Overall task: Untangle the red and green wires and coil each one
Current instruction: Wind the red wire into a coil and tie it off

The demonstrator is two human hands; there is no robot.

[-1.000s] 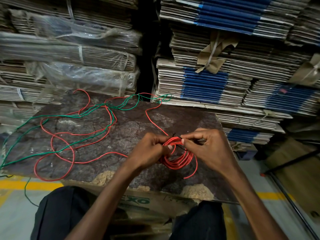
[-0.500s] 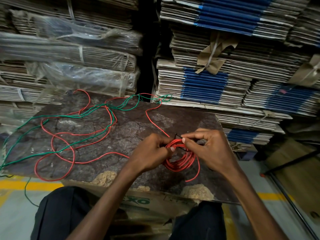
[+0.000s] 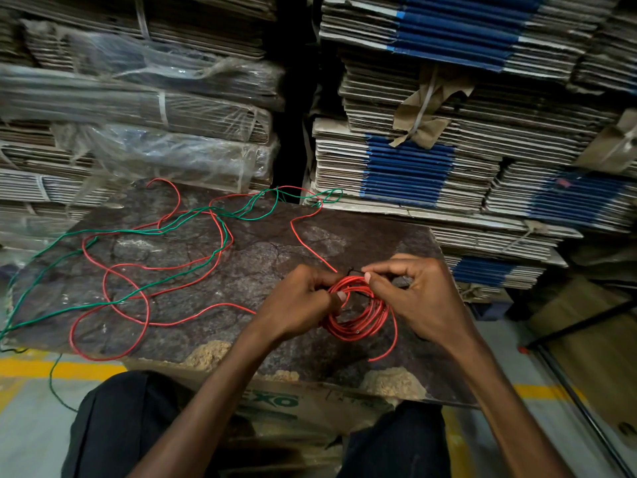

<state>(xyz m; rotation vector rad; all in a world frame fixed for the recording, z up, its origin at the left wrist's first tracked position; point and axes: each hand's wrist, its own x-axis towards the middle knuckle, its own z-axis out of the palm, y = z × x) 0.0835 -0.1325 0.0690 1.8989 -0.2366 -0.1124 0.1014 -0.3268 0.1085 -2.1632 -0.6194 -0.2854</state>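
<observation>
The left hand [image 3: 296, 305] covers the near-left arc of the red coil [image 3: 358, 315], so the grip there cannot be read. The right hand [image 3: 424, 301] hides the coil's right side. A small dark item between the fingertips is too small to identify. The green wire [image 3: 165, 232] runs off the left edge; its end is out of view. Stacks of cardboard [image 3: 413, 167] are cut off at top and right.

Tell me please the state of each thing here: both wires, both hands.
red coil: partly wound, gripped by both hands
loose red wire: uncoiled on the board, crossing the green one
green wire: uncoiled, one part hanging off the board
left hand: gripping the coil
right hand: pinching the coil
</observation>
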